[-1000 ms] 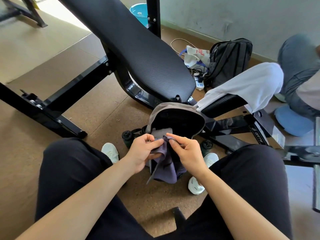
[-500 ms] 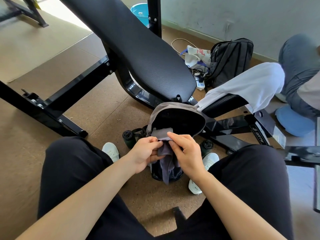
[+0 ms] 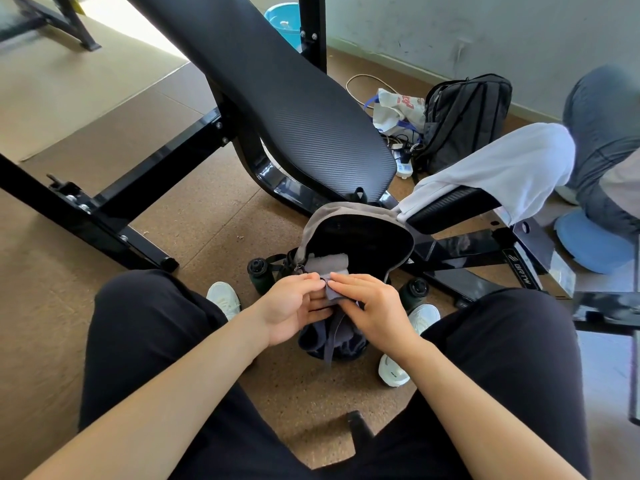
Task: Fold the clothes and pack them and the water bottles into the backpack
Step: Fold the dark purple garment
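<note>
A person pinches a grey cloth at the mouth of an open backpack on the floor.
The left hand and right hand meet, each clamped on the cloth's top edge. Its loose tail hangs below them — pushed in like this, the fold may come undone. Water bottles stand alongside.

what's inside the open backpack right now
A folded grey cloth sits inside the backpack at its near rim, against dark lining. The left hand and right hand pinch a purple-grey garment over the opening, covering anything deeper.
</note>
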The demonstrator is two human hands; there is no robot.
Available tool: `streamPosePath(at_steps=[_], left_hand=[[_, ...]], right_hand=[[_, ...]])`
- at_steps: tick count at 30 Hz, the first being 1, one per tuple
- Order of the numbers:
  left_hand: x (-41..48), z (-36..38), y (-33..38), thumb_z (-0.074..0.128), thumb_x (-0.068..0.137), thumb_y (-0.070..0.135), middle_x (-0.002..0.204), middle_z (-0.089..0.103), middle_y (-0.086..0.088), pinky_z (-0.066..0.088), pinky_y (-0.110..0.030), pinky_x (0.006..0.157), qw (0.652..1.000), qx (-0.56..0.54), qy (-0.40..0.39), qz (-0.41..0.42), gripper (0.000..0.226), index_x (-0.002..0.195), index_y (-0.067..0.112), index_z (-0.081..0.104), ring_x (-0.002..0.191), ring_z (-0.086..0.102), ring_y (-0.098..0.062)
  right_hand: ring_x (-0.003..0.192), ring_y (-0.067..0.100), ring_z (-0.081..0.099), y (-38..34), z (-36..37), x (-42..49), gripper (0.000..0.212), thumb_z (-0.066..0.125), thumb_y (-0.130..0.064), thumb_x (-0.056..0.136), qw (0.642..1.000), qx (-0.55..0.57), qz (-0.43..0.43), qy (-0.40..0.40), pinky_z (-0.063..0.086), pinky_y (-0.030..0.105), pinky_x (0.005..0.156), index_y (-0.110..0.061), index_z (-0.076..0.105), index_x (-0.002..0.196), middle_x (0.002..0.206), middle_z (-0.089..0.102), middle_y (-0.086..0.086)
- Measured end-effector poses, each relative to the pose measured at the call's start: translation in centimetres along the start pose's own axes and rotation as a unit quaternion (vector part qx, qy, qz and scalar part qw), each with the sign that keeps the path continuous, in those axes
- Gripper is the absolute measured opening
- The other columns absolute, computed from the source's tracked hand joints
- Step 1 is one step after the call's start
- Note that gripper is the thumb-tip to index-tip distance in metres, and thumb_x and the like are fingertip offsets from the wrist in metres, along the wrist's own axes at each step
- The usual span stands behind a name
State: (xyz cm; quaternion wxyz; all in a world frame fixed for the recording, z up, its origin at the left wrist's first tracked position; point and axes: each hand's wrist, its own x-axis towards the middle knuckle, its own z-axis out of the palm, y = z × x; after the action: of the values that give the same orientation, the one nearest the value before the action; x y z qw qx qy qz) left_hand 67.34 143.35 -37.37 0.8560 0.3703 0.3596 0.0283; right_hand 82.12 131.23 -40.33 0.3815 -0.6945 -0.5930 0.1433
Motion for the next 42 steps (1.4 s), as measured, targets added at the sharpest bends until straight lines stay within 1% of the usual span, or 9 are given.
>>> streamPosePath(at_steps=[3, 11, 16, 22, 27, 30, 34, 39, 42], left_hand=[[0.0, 0.0, 0.4, 0.038, 0.108, 0.012, 0.123, 0.072, -0.021, 0.05, -0.046, 0.106, 1.0, 0.014, -0.012, 0.005, 0.028, 0.105, 0.016, 0.065, 0.118, 0.068, -0.032], [2.2, -2.7, 0.1, 0.067, 0.086, 0.001, 0.103, 0.075, -0.018, 0.056, -0.043, 0.087, 0.934, 0.262, 0.214, 0.113, 0.02, 0.101, 0.013, 0.062, 0.09, 0.07, -0.026], [3.9, -4.7, -2.4, 0.079, 0.076, 0.018, 0.117, 0.063, 0.0, 0.051, -0.033, 0.089, 0.873, 0.452, 0.167, 0.076, 0.04, 0.111, 0.027, 0.062, 0.107, 0.06, -0.019], [4.9, -5.1, -5.4, 0.061, 0.094, 0.017, 0.105, 0.069, 0.003, 0.055, -0.039, 0.086, 0.801, 0.587, 0.121, 0.001, 0.014, 0.102, 0.029, 0.063, 0.095, 0.067, -0.021], [4.4, -6.3, -2.2, 0.046, 0.099, 0.008, 0.07, 0.077, -0.006, 0.064, -0.04, 0.066, 0.855, 0.458, 0.242, -0.023, 0.026, 0.097, 0.017, 0.07, 0.059, 0.075, -0.022], [3.9, -6.8, 0.3, 0.046, 0.101, 0.006, 0.066, 0.076, -0.01, 0.049, -0.023, 0.04, 0.896, 0.27, 0.351, 0.038, 0.026, 0.115, 0.014, 0.066, 0.045, 0.066, -0.015], [2.7, -6.9, 2.0, 0.045, 0.101, 0.005, 0.074, 0.077, -0.012, 0.048, -0.021, 0.04, 0.899, 0.128, 0.397, 0.134, 0.033, 0.124, 0.015, 0.066, 0.048, 0.067, -0.014], [0.9, -5.4, 2.9, 0.036, 0.103, 0.001, 0.07, 0.076, -0.009, 0.052, -0.022, 0.044, 0.879, 0.13, 0.377, 0.263, 0.044, 0.126, 0.026, 0.063, 0.049, 0.067, -0.016], [1.0, -6.3, 2.8, 0.035, 0.102, 0.0, 0.071, 0.077, -0.011, 0.051, -0.024, 0.045, 0.885, 0.233, 0.359, 0.185, 0.045, 0.125, 0.022, 0.067, 0.051, 0.067, -0.019]], right_hand=[[0.107, 0.01, 0.071, -0.5, -1.0, 0.5, 0.023, 0.066, -0.009, 0.097, 0.986, 0.114, 0.117, 0.015, 0.057, 0.041, 0.094, -0.016, 0.077, 0.116, 0.111, 0.077, -0.003], [0.093, 0.029, 0.073, -0.1, -3.9, 1.6, 0.019, 0.06, -0.009, 0.1, 0.94, 0.261, 0.2, 0.093, 0.055, 0.056, 0.088, -0.017, 0.077, 0.105, 0.096, 0.078, 0.008], [0.095, 0.033, 0.072, -0.5, -5.6, 1.7, 0.019, 0.058, -0.009, 0.101, 0.922, 0.319, 0.192, 0.105, 0.056, 0.052, 0.085, -0.016, 0.076, 0.104, 0.099, 0.077, 0.014], [0.102, 0.03, 0.073, -0.8, -7.3, 1.5, 0.018, 0.053, 0.0, 0.102, 0.892, 0.396, 0.176, 0.125, 0.059, 0.039, 0.092, -0.003, 0.07, 0.107, 0.106, 0.077, 0.016], [0.092, 0.02, 0.072, 2.3, -8.3, 1.9, 0.019, 0.057, -0.004, 0.101, 0.889, 0.338, 0.245, 0.187, 0.057, 0.037, 0.091, -0.011, 0.075, 0.099, 0.097, 0.078, 0.009], [0.076, 0.01, 0.064, 4.6, -8.4, 2.1, 0.018, 0.063, -0.01, 0.1, 0.886, 0.286, 0.306, 0.198, 0.051, 0.03, 0.079, -0.018, 0.077, 0.092, 0.079, 0.073, -0.001], [0.064, 0.001, 0.055, 6.1, -7.1, 2.3, 0.018, 0.065, -0.01, 0.098, 0.899, 0.235, 0.332, 0.16, 0.045, 0.025, 0.072, -0.019, 0.077, 0.088, 0.065, 0.066, -0.014], [0.07, 0.005, 0.065, 5.3, -6.4, 2.8, 0.014, 0.061, -0.009, 0.101, 0.893, 0.249, 0.289, 0.238, 0.061, 0.03, 0.073, -0.008, 0.074, 0.105, 0.08, 0.068, -0.001], [0.072, 0.007, 0.071, 6.5, -5.7, 2.4, 0.016, 0.06, -0.009, 0.101, 0.905, 0.206, 0.32, 0.188, 0.063, 0.042, 0.083, -0.01, 0.073, 0.092, 0.082, 0.072, 0.006]])
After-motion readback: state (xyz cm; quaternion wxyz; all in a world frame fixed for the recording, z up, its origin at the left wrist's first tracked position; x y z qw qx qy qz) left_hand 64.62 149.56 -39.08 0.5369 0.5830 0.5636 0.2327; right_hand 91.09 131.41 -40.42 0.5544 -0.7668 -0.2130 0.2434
